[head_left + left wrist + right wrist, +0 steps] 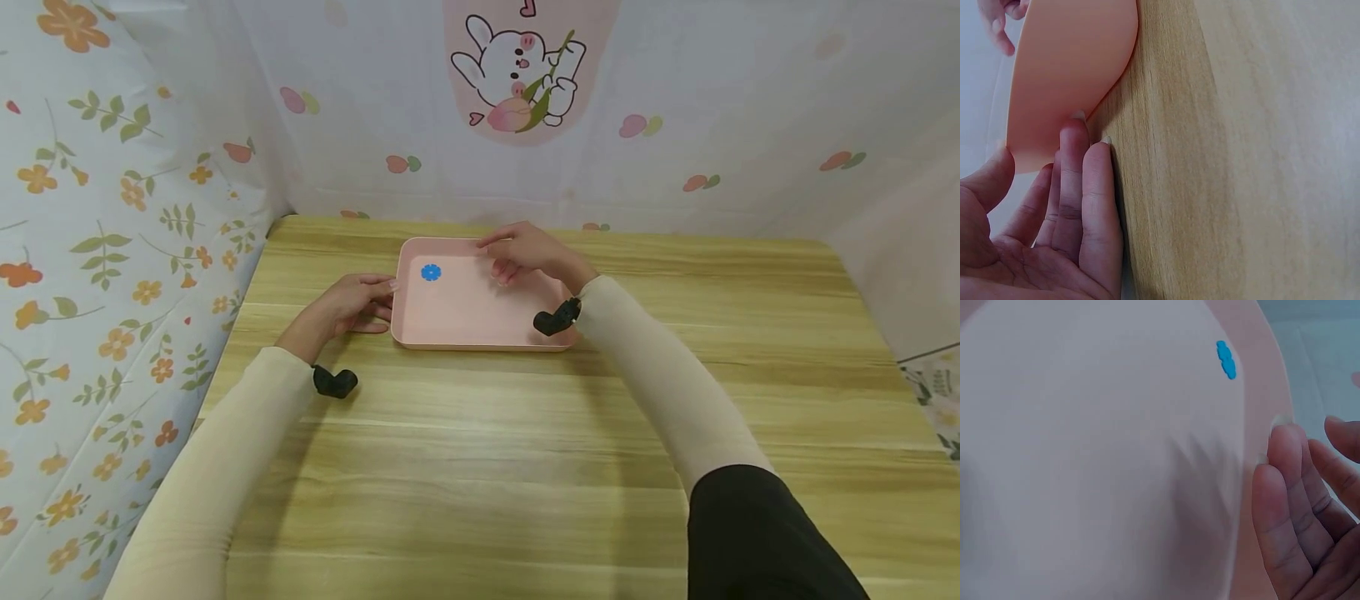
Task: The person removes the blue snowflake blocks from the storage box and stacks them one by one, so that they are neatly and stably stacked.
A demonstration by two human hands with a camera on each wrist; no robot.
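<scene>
A shallow pink tray [465, 321] lies near the table's back edge, with a small blue flower-shaped piece [431, 272] inside toward its far left corner. My left hand [348, 304] holds the tray's left edge. In the left wrist view its thumb [994, 178] meets the rim, while its fingers [1072, 181] lie against the outer wall down by the tabletop. Over the tray's far right part is my right hand [528, 254], its index finger stretched to the far rim and the others loosely bent. In the right wrist view those fingertips [1282, 431] overlap the tray's edge.
The wood-grain table [465, 467] extends in front of the tray and to its right. A white printed cloth [360, 108] hangs behind it, and a floral cloth [135, 275] borders the left side. Black wrist-worn devices [335, 382] sit over cream sleeves.
</scene>
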